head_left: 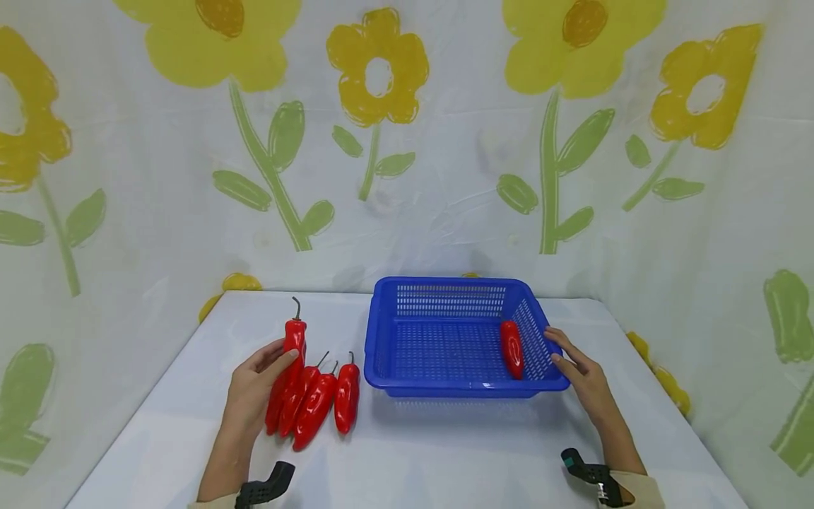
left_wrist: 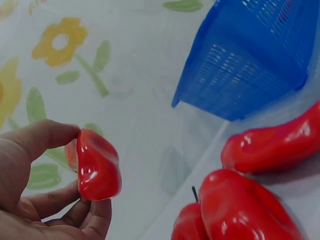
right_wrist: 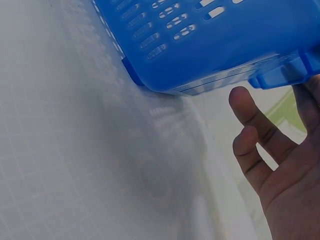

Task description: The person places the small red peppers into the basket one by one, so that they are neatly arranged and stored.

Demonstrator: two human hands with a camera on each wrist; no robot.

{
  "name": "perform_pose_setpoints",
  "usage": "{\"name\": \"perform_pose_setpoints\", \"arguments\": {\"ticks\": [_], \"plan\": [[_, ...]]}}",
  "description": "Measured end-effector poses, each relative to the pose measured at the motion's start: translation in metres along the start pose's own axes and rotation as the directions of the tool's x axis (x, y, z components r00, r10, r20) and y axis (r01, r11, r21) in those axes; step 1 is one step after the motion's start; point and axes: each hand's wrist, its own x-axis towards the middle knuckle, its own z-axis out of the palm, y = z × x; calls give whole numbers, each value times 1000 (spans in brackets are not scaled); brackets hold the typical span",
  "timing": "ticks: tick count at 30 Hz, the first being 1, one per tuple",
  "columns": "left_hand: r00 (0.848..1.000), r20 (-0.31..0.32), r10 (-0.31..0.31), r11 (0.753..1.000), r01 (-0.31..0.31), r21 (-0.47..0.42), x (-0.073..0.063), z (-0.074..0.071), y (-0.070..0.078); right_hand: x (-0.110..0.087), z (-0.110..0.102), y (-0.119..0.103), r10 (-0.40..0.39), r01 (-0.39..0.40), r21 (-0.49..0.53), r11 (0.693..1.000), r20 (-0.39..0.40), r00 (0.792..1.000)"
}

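Observation:
My left hand pinches a red chili pepper between thumb and fingers, its thin stem pointing up. In the left wrist view the lower end of this pepper faces the camera. Just beneath it in the head view, several more red peppers lie close together, stems pointing away. To their right stands a blue plastic basket with slotted walls. One red pepper leans by its right inner wall. My right hand holds the basket's right rim, with two fingers apart below it in the right wrist view.
The white table carries the basket and peppers. A white cloth printed with yellow flowers hangs behind and at both sides. Black wrist straps sit on both forearms.

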Motion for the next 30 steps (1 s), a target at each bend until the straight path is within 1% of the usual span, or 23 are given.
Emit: {"name": "perform_pose_setpoints", "arguments": {"ticks": [3,7,11,15,18,22,26,30], "plan": [[1000,26,6,1000,-6,-13,1,6,6,-1,1,2,8,-8,12,1000,-4,1000],[997,78,18,998,-14,-57,3,15,13,-2,1,4,9,-9,11,1000,-9,1000],[992,119,26,994,-13,-105,4,25,14,-1,-2,4,3,-3,4,1000,-14,1000],[989,144,26,991,-7,-136,4,35,15,1,-3,4,-7,7,-2,1000,-9,1000],[986,163,21,990,2,-143,5,42,18,2,-2,6,-4,4,-12,1000,-3,1000],[981,192,13,990,13,-137,6,52,27,1,0,7,-3,3,-28,1000,-6,1000],[974,225,6,989,27,-144,9,60,33,0,1,5,-13,12,-17,1000,-12,1000],[970,244,-9,989,45,-141,10,66,37,1,2,2,-23,23,0,1000,-15,1000]]}}
